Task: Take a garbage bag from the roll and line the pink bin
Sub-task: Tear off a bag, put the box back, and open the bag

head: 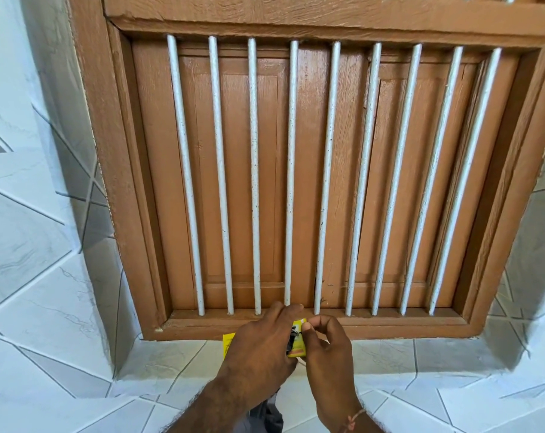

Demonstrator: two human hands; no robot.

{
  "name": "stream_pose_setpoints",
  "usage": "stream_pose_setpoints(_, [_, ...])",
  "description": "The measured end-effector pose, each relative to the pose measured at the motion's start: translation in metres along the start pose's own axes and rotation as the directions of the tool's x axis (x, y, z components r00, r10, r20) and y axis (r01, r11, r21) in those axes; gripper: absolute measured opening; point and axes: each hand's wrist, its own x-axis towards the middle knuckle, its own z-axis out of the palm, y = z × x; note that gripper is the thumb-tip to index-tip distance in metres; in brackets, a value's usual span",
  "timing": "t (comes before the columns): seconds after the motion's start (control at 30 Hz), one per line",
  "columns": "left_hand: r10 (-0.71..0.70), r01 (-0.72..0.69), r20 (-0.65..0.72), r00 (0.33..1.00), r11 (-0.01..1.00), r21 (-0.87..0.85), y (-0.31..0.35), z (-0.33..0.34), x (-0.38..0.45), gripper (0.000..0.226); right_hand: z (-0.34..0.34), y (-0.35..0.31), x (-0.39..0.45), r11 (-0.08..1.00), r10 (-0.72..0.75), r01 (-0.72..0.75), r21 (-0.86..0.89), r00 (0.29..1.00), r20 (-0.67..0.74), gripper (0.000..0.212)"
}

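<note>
A yellow garbage-bag roll pack (297, 347) lies on the tiled window sill just below the brown window frame. My left hand (260, 340) lies over the pack, fingers curled around it, and hides most of it; a yellow corner shows at its left side. My right hand (325, 345) is beside it and pinches the pack's right end, where some black bag material shows between thumb and finger. The pink bin is not in view.
A brown wooden window (296, 170) with shut shutters and several white vertical bars (289, 182) rises right behind the hands. The white tiled sill (177, 360) runs left and right. Tiled walls (30, 214) close in both sides.
</note>
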Motion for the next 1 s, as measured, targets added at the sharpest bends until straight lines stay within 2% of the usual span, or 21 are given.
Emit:
stream_pose_setpoints(0.13, [-0.014, 0.012, -0.034, 0.999, 0.999, -0.039, 0.001, -0.001, 0.004, 0.073, 0.000, 0.006, -0.008, 0.997, -0.079, 0.079, -0.010, 0.996, 0.044, 0.013])
stream_pose_setpoints(0.23, [-0.023, 0.023, -0.018, 1.000, 0.999, -0.048, 0.002, 0.001, 0.004, 0.072, 0.000, 0.012, -0.006, 0.998, 0.000, -0.003, 0.058, 0.999, 0.042, 0.016])
stream_pose_setpoints(0.33, [-0.038, 0.038, 0.017, 0.999, 0.999, -0.037, -0.002, 0.001, 0.001, 0.078, -0.001, 0.024, 0.004, 0.985, 0.104, -0.096, 0.142, 0.993, -0.052, 0.013])
stream_pose_setpoints(0.43, [-0.140, 0.139, 0.005, 0.990, 0.979, -0.147, -0.017, -0.007, -0.005, 0.076, -0.008, 0.047, 0.022, 0.997, 0.071, -0.066, 0.032, 0.973, -0.219, 0.013])
stream_pose_setpoints(0.5, [-0.262, 0.234, -0.037, 0.964, 0.910, -0.343, -0.031, -0.017, -0.008, 0.064, -0.016, 0.067, 0.033, 0.989, -0.031, -0.006, -0.150, 0.970, -0.241, 0.014])
stream_pose_setpoints(0.57, [-0.389, 0.284, -0.081, 0.918, 0.784, -0.552, -0.042, -0.027, -0.009, 0.045, -0.020, 0.080, 0.039, 0.953, -0.061, 0.003, -0.304, 0.982, -0.180, 0.015])
stream_pose_setpoints(0.63, [-0.493, 0.280, -0.138, 0.859, 0.678, -0.680, -0.047, -0.038, -0.009, 0.027, -0.019, 0.083, 0.043, 0.928, -0.055, 0.000, -0.372, 0.989, -0.138, 0.018])
stream_pose_setpoints(0.73, [-0.602, 0.213, -0.234, 0.763, 0.577, -0.788, -0.044, -0.055, -0.010, 0.009, -0.016, 0.070, 0.034, 0.920, -0.120, 0.035, -0.391, 0.974, -0.194, 0.031])
stream_pose_setpoints(0.77, [-0.642, 0.193, -0.254, 0.724, 0.541, -0.818, -0.043, -0.059, -0.011, 0.011, -0.015, 0.063, 0.022, 0.927, -0.142, 0.070, -0.368, 0.974, -0.174, 0.042])
stream_pose_setpoints(0.8, [-0.682, 0.175, -0.269, 0.680, 0.506, -0.844, -0.043, -0.062, -0.012, 0.013, -0.012, 0.053, 0.006, 0.953, -0.155, 0.129, -0.273, 0.985, -0.079, 0.054])
stream_pose_setpoints(0.83, [-0.722, 0.161, -0.275, 0.635, 0.471, -0.867, -0.041, -0.065, -0.012, 0.013, -0.009, 0.042, -0.014, 0.978, -0.131, 0.141, -0.155, 0.989, 0.073, 0.068])
stream_pose_setpoints(0.87, [-0.757, 0.150, -0.267, 0.596, 0.432, -0.889, -0.041, -0.068, -0.012, 0.011, -0.004, 0.034, -0.037, 0.990, -0.112, 0.131, -0.058, 0.960, 0.255, 0.083])
stream_pose_setpoints(0.93, [-0.811, 0.125, -0.206, 0.548, 0.322, -0.938, -0.039, -0.073, -0.010, 0.010, 0.008, 0.029, -0.073, 0.997, -0.015, 0.048, -0.055, 0.870, 0.493, 0.104])
stream_pose_setpoints(0.97, [-0.827, 0.102, -0.158, 0.539, 0.250, -0.963, -0.037, -0.075, -0.009, 0.012, 0.011, 0.039, -0.084, 0.991, 0.015, 0.053, -0.119, 0.863, 0.504, 0.107])
stream_pose_setpoints(1.0, [-0.829, 0.072, -0.116, 0.548, 0.185, -0.980, -0.033, -0.078, -0.008, 0.012, 0.014, 0.047, -0.091, 0.989, 0.030, 0.042, -0.140, 0.880, 0.474, 0.097])
